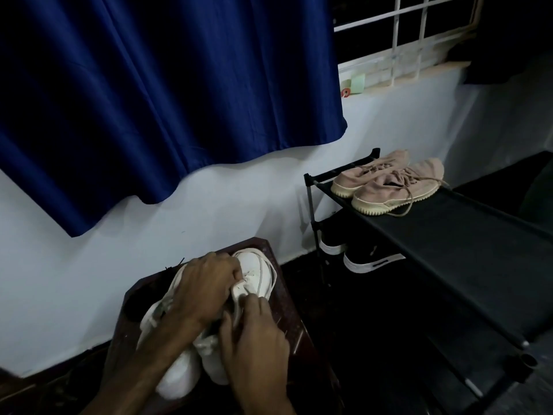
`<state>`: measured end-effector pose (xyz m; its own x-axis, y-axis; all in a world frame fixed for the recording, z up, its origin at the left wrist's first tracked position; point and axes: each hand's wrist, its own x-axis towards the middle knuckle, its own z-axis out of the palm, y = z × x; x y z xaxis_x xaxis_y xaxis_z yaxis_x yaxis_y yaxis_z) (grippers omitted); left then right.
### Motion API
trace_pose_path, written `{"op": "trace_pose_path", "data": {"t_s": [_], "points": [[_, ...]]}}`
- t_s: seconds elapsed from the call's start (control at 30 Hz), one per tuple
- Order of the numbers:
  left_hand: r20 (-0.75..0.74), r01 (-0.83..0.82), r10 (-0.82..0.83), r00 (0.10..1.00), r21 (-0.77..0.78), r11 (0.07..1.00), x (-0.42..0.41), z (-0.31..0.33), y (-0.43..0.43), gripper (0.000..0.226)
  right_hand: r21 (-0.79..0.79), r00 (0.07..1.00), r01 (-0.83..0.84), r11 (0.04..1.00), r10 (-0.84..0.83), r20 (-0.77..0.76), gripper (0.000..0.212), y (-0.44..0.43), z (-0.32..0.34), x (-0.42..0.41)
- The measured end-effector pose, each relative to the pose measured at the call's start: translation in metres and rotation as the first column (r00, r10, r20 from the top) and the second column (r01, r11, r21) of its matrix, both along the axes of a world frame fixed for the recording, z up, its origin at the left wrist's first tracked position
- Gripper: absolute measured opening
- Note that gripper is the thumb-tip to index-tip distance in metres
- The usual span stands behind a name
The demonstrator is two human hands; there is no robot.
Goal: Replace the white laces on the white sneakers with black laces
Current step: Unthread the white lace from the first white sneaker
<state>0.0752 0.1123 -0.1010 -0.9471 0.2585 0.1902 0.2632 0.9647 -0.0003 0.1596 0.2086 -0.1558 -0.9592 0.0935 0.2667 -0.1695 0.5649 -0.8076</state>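
Observation:
Two white sneakers lie side by side on a dark wooden stool [296, 322] by the wall. My left hand [203, 292] curls over the tongue and lace area of the right sneaker [257, 274]. My right hand [254, 336] pinches a white lace [239, 310] of that sneaker near its opening. The left sneaker [176, 375] lies beneath my left forearm, toe toward me. A thin black lace end [180, 261] sticks up at the stool's far edge behind the sneakers.
A black shoe rack [449, 235] stands to the right with a pair of beige sneakers [389, 184] on its top shelf and black shoes [371, 259] below. A blue curtain [149, 100] hangs above the stool. The wall is close behind.

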Motion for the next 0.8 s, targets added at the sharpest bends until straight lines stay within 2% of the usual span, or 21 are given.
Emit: {"op": "trace_pose_path", "data": {"t_s": [0.03, 0.1, 0.2, 0.27, 0.3, 0.33, 0.37, 0.4, 0.43, 0.47, 0.53, 0.57, 0.63, 0.67, 0.8], "points": [[0.070, -0.027, 0.023, 0.997, 0.059, 0.998, 0.000, 0.001, -0.003, 0.012, 0.046, 1.000, 0.008, 0.999, -0.009, 0.019, 0.042, -0.002, 0.000, 0.001], [0.077, -0.031, 0.024, 0.997, 0.103, 0.994, -0.002, 0.000, -0.008, 0.004, 0.081, 0.996, 0.093, 0.992, -0.093, 0.004, 0.031, -0.005, 0.000, -0.002], [0.016, -0.002, 0.003, 1.000, -0.060, 0.998, -0.001, 0.010, -0.007, 0.003, 0.123, 0.988, 0.133, 0.983, -0.142, 0.065, 0.022, -0.012, 0.000, -0.007], [-0.117, -0.062, 0.043, 0.992, -0.170, 0.984, -0.001, 0.026, -0.012, 0.007, 0.145, 0.981, 0.186, 0.972, -0.192, 0.034, 0.023, -0.014, -0.001, -0.006], [-0.230, -0.118, 0.085, 0.970, -0.135, 0.984, -0.003, 0.035, -0.019, 0.011, 0.155, 0.979, 0.192, 0.969, -0.200, 0.042, 0.021, -0.014, 0.000, -0.006], [-0.329, -0.165, 0.145, 0.933, -0.032, 0.986, -0.006, 0.045, -0.027, 0.013, 0.152, 0.979, 0.173, 0.973, -0.187, 0.077, 0.018, -0.015, 0.000, -0.006], [-0.357, -0.200, 0.224, 0.907, 0.103, 0.974, -0.008, 0.054, -0.036, 0.013, 0.137, 0.980, 0.137, 0.981, -0.155, 0.125, 0.018, -0.015, 0.000, -0.006], [-0.328, -0.231, 0.294, 0.898, 0.217, 0.948, -0.010, 0.059, -0.043, 0.013, 0.104, 0.983, 0.117, 0.988, -0.130, 0.131, 0.018, -0.014, -0.001, -0.006], [-0.239, -0.271, 0.330, 0.913, 0.248, 0.930, -0.012, 0.062, -0.048, 0.013, 0.089, 0.982, 0.109, 0.990, -0.121, 0.144, 0.019, -0.013, -0.001, -0.005], [-0.132, -0.305, 0.331, 0.934, 0.186, 0.934, -0.012, 0.062, -0.050, 0.012, 0.084, 0.983, 0.104, 0.991, -0.115, 0.142, 0.019, -0.013, 0.000, -0.004], [0.021, -0.260, 0.260, 0.965, 0.013, 0.965, -0.003, 0.055, -0.048, 0.013, 0.090, 0.981, 0.084, 0.992, -0.098, 0.165, 0.022, -0.012, 0.002, -0.002], [0.040, -0.181, 0.181, 0.983, 0.008, 0.983, 0.001, 0.051, -0.044, 0.019, 0.097, 0.978, 0.075, 0.992, -0.092, 0.187, 0.023, -0.012, 0.004, -0.002], [0.015, -0.037, 0.036, 0.999, 0.065, 0.997, 0.009, 0.044, -0.032, 0.021, 0.091, 0.977, 0.107, 0.990, -0.122, 0.176, 0.024, -0.014, 0.004, -0.002], [0.000, 0.018, -0.018, 1.000, 0.032, 0.999, 0.010, 0.040, -0.025, 0.021, 0.087, 0.980, 0.129, 0.988, -0.140, 0.140, 0.024, -0.016, 0.003, -0.002], [-0.040, 0.128, -0.142, 0.989, -0.248, 0.960, 0.010, 0.021, -0.007, 0.027, 0.105, 0.982, 0.097, 0.990, -0.113, 0.149, 0.026, -0.013, 0.004, 0.000]]}}
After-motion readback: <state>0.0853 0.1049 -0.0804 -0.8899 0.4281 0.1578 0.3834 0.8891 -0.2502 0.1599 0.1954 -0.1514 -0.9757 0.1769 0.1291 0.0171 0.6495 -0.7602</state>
